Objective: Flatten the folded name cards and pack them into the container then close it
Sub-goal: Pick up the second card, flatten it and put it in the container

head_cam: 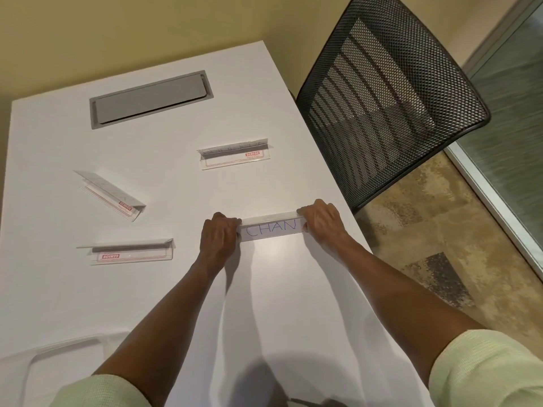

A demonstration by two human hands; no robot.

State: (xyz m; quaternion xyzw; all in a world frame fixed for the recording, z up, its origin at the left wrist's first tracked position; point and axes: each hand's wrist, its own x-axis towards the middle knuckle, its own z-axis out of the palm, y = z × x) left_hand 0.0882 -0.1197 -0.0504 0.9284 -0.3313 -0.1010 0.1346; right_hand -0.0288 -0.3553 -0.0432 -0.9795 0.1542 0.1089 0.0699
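White table (164,289), grey cable hatch (151,98); mesh chair (390,104) beside.

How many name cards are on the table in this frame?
4: the "CHAN" card gripped by left hand and right hand; far card; left card; near-left card. None appear hidden.

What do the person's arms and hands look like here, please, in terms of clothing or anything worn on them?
Both forearms are bare from wrist to near the elbow. Pale green, finely textured sleeves are pushed up above that on each arm. The left hand and right hand wear no gloves; no watch, ring or bracelet is visible from this view.
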